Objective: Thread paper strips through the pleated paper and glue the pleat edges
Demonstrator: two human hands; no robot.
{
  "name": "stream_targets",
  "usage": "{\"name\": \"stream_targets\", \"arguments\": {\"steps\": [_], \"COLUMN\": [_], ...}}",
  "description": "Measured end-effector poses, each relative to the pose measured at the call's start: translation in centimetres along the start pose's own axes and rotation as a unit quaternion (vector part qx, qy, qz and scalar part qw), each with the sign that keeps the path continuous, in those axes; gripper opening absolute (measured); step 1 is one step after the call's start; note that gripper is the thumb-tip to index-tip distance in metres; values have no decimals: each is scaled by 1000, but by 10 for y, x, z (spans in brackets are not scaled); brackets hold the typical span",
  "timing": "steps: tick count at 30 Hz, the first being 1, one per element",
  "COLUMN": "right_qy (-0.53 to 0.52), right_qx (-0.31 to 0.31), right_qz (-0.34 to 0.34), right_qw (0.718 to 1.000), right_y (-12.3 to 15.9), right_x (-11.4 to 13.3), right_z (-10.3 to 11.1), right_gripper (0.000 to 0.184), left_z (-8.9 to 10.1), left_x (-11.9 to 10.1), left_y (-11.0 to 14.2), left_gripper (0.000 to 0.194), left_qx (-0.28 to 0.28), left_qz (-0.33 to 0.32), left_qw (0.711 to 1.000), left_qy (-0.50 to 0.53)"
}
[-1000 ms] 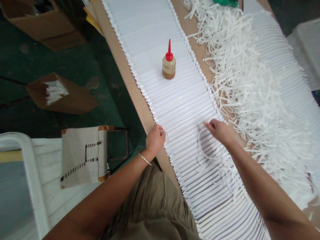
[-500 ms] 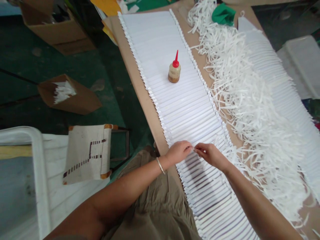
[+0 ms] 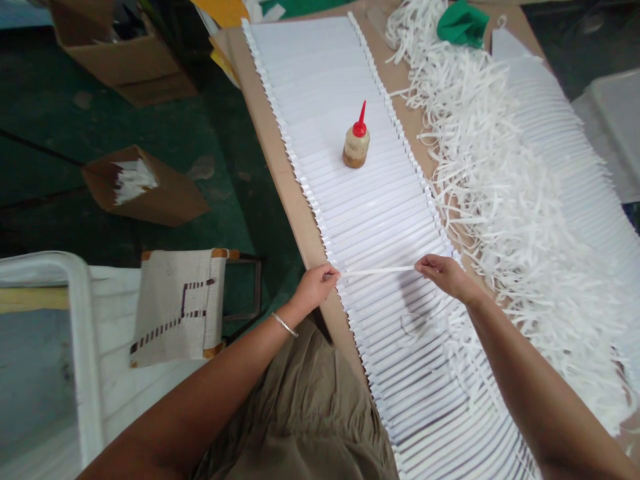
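Note:
A narrow white strip [image 3: 380, 270] is stretched taut between my two hands, above a long row of overlapping white sheets [image 3: 305, 87]. My left hand [image 3: 316, 285] pinches one end near the row's left edge. Toward the row's right edge, my right hand [image 3: 443, 275] grips the other end, its fingers closed. The sheets beneath have small folded bits along both side edges. Farther up the row stands a small glue-like bottle [image 3: 356, 148] with a red pointed nozzle and brownish liquid low inside. Some loose white strips lie on the sheets by my right forearm.
A big heap of white strips [image 3: 530, 200] covers the table's right part, with a green cloth [image 3: 463, 24] at its top. Another row of white sheets [image 3: 545, 93] lies beyond. At left are cardboard boxes [image 3: 170, 197], a woven stool [image 3: 173, 307] and a white-rimmed tub [image 3: 83, 320].
My hands were close together and have moved apart, left hand leftward and right hand to the right and up. The white strip now spans the gap between them.

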State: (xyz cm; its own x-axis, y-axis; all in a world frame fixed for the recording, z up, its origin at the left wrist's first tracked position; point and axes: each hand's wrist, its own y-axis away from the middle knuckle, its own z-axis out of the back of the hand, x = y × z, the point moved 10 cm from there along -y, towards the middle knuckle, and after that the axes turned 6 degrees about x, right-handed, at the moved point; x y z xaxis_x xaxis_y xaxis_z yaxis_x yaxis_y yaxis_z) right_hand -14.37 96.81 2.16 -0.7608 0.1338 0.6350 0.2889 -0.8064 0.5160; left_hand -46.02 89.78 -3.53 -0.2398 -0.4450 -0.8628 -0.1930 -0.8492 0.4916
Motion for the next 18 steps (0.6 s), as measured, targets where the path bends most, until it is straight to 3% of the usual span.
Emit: {"name": "stream_targets", "arguments": {"steps": [3,8,11,14,18], "right_qy": [35,46,27,-3,-25], "right_qx": [-22,-70,-111,-146,-168], "right_qz": [-23,-38,-52,-67,-56], "right_qw": [999,996,992,987,984], "right_y": [-18,-49,-66,-83,-104], "right_x": [-14,-36,-44,-51,-56], "right_z": [25,63,84,98,106], "right_gripper": [45,47,45,35,22], "left_z": [5,19,13,6,5], "left_x": [1,6,4,-1,2], "left_y": [-9,-20,-26,-30,-36], "left_gripper": [20,22,20,17,19], "left_qx": [-5,-64,-50,-40,-72], "left_qz": [8,38,47,56,95], "left_qw": [1000,997,998,998,992], "left_qy": [4,-16,-3,3,-33]}}
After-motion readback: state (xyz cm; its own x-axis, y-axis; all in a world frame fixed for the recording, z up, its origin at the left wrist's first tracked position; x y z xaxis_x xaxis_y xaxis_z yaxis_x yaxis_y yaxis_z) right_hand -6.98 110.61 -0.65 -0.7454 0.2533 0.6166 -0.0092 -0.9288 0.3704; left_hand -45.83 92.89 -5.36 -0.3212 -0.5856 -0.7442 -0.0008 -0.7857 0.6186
